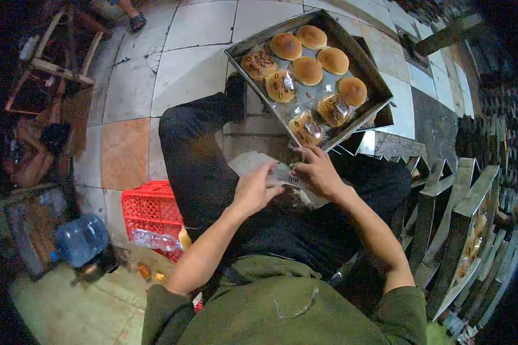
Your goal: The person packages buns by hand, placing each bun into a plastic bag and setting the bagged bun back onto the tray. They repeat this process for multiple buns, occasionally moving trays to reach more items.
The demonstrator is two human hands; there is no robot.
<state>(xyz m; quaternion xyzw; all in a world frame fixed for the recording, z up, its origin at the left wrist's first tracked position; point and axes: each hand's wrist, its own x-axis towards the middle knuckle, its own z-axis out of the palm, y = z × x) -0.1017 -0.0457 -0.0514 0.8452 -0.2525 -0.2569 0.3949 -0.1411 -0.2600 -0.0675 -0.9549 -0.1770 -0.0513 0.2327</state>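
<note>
My left hand (pixel 253 190) and my right hand (pixel 319 172) both sit just below the near corner of the metal tray (pixel 364 58), over my lap. Between them I hold a clear plastic wrapper (pixel 279 172). My left fingers are curled and pinched on its near edge, and my right fingers are closed on its far edge, closest to the tray. I cannot tell whether anything is inside the wrapper, since my hands cover most of it.

The tray rests tilted in front of my knees. Bare buns (pixel 308 71) fill its far half, round and brown. Wrapped buns (pixel 280 86) lie along its near and left side, each in shiny plastic, and one is just beside my right fingertips. Well to the left of the tray and below it, a red crate (pixel 149 210) stands on the tiled floor (pixel 190 63), with a blue water jug (pixel 80 238) further left still.
</note>
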